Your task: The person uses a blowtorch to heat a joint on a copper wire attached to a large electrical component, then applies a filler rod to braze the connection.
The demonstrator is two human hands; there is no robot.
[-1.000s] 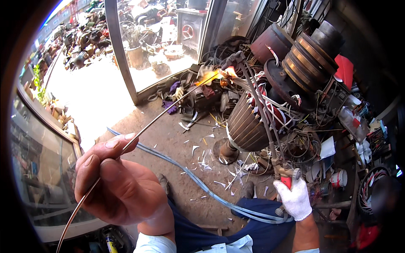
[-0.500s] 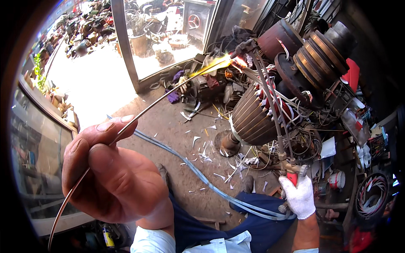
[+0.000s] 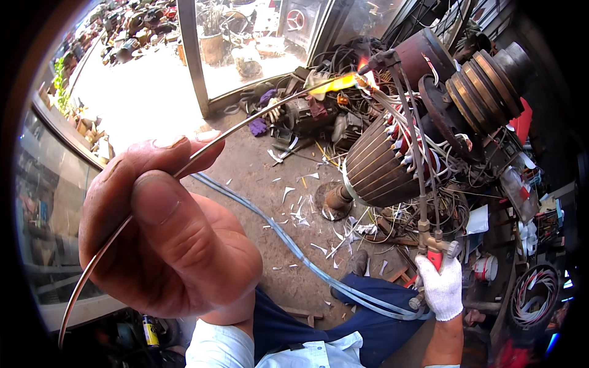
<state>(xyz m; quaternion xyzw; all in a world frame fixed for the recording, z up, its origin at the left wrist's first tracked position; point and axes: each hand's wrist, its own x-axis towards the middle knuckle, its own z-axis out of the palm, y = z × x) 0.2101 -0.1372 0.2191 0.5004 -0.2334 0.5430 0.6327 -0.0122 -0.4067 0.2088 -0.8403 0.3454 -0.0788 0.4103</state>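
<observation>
Bare and close to the camera, my left hand (image 3: 178,227) pinches a thin metal rod (image 3: 264,112) between thumb and fingers. The rod's far tip reaches into the yellow flame (image 3: 336,84) beside a bundle of pale wire leads (image 3: 388,101). In a white knit glove, my right hand (image 3: 440,287) grips a gas torch (image 3: 423,202) by its red handle. The torch head points at the lead ends, where the flame burns. Those leads come off a slotted motor rotor (image 3: 380,161), which stands tilted with copper slip rings (image 3: 485,92) at its upper end.
Two blue hoses (image 3: 276,236) run across the floor to the torch. White scraps litter the floor around a round metal foot (image 3: 334,201) under the rotor. Old motors and parts (image 3: 307,116) lie by the glass door frame (image 3: 195,61). Coiled wire (image 3: 535,297) sits at the right.
The rotor and torch appear shifted rightward in view. The rod's tip now sits nearer the torch head and the lead ends, with both hands still holding their items.
</observation>
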